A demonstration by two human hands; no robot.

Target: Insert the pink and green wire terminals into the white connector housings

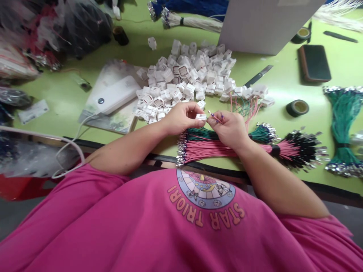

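My left hand (184, 118) pinches a white plastic connector housing (201, 117) between thumb and fingers. Close to its right side, my right hand (230, 126) is closed on a few thin wires (217, 118) with small crimped metal ends and purplish collars. One wire tip points toward the housing; whether it touches cannot be made out. Below my hands lies a bundle of pink wires (210, 150), and a green wire bundle (262, 133) runs under my right hand. Beyond the hands spreads a heap of white connector housings (184, 75). Housings with pink and green wires attached (255, 94) sit to its right.
A white power bank (119, 94) with a cable rests on a booklet (109, 122) at left. Rightward are a tape roll (297, 108), a phone (315, 63), a knife (258, 75) and another green wire bundle (343, 121). A large pale box (263, 26) stands behind.
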